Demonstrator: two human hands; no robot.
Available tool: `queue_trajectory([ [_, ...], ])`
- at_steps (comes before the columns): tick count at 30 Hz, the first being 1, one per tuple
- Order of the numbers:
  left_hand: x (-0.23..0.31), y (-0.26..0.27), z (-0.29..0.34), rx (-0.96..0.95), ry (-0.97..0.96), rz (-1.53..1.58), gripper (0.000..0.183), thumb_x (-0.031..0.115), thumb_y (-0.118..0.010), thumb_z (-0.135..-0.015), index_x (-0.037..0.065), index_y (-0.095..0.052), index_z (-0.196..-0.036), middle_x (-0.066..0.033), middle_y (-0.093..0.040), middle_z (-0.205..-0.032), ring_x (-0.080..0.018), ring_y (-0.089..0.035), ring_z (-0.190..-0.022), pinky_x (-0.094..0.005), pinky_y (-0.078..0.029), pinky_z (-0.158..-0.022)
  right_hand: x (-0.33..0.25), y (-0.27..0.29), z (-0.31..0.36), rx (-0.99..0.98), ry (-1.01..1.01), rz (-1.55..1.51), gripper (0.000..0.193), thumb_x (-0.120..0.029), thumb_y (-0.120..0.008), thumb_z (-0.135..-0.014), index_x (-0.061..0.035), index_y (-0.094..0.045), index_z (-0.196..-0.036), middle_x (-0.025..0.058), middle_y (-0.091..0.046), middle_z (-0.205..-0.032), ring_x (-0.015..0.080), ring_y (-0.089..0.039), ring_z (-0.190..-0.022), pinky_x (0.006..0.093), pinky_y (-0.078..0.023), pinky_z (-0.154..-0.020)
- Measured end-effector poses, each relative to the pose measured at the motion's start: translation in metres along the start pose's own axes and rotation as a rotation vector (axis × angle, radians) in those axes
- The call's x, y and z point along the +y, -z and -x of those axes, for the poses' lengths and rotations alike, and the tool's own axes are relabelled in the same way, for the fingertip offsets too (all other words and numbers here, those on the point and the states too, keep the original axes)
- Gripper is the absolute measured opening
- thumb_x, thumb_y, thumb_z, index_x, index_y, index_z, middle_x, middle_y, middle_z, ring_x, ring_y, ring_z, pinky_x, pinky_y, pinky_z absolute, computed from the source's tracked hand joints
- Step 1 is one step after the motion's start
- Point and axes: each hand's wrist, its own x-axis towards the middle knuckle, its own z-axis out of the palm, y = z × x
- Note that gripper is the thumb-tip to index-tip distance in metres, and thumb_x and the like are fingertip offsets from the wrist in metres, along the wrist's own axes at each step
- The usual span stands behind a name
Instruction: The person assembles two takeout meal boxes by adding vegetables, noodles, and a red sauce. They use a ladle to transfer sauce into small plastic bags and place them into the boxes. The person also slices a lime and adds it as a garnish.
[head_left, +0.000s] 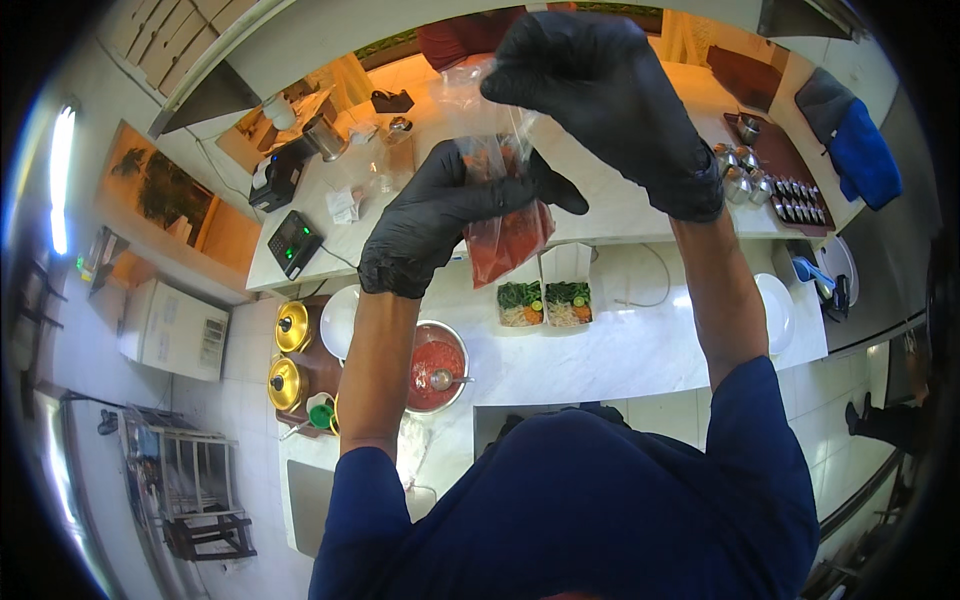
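Both my hands wear black gloves and are raised over the counter. My left hand (455, 200) is wrapped round the middle of a clear plastic bag (508, 240), its thumb stretched out to the right. Red sauce fills the bag's lower part, which hangs below my fingers. At the bag's top, my right hand (590, 100) is closed, its fingertips pressed together against the clear plastic. Below, a metal bowl (462, 350) holds red sauce with a ladle (443, 379) in it. Two open boxes (521, 322) (570, 322) of greens, carrot and pale shreds stand beside it.
Gold lidded pots (290, 383) stand on a brown tray at the left. A card terminal (294, 244), a black printer (278, 178) and a metal cup (324, 136) are on the raised counter. Metal jars (738, 184) sit on a tray at the right, near a blue cloth (866, 155).
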Motion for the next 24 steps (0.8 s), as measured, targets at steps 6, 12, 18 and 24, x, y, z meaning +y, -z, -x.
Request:
queue_trajectory([
  [6, -0.001, -0.011, -0.013, 0.049, 0.047, 0.284, 0.038, 0.026, -0.071, -0.097, 0.001, -0.064, -0.124, -0.0067, -0.069, -0.115, -0.0169, -0.067, -0.097, -0.0306, -0.054, -0.088, -0.01, -0.005, -0.003, 0.006, 0.091, 0.076, 0.019, -0.007, -0.069, -0.095, -0.003, -0.067, -0.113, 0.0073, -0.072, -0.099, 0.0149, -0.064, -0.089, 0.0293, -0.055, -0.084],
  [12, 0.004, -0.025, -0.02, 0.092, -0.022, 0.093, 0.033, 0.027, -0.059, -0.104, 0.001, -0.064, -0.124, -0.0086, -0.069, -0.115, -0.019, -0.068, -0.099, -0.0315, -0.056, -0.088, -0.008, 0.007, 0.001, 0.071, 0.039, -0.188, 0.02, -0.01, -0.062, -0.096, -0.0026, -0.064, -0.115, 0.0085, -0.073, -0.096, 0.0181, -0.071, -0.088, 0.0293, -0.056, -0.078],
  [18, 0.004, -0.028, -0.046, -0.314, -0.012, 0.508, 0.03, 0.024, -0.058, -0.104, -0.001, -0.068, -0.115, -0.0105, -0.074, -0.104, -0.0182, -0.069, -0.097, -0.0317, -0.056, -0.089, -0.015, 0.037, 0.019, 0.247, -0.152, -0.44, 0.011, 0.0, -0.06, -0.098, -0.0002, -0.071, -0.101, 0.0049, -0.069, -0.09, 0.0104, -0.061, -0.086, 0.0258, -0.051, -0.079],
  [24, 0.0, -0.048, -0.037, -0.204, 0.004, 0.304, 0.032, 0.022, -0.068, -0.099, -0.005, -0.067, -0.115, -0.0081, -0.072, -0.105, -0.0152, -0.066, -0.095, -0.0283, -0.051, -0.092, -0.023, 0.044, 0.032, 0.443, -0.181, -0.418, 0.008, 0.001, -0.061, -0.097, 0.0015, -0.068, -0.094, 0.0024, -0.067, -0.084, 0.0084, -0.059, -0.08, 0.0249, -0.05, -0.075],
])
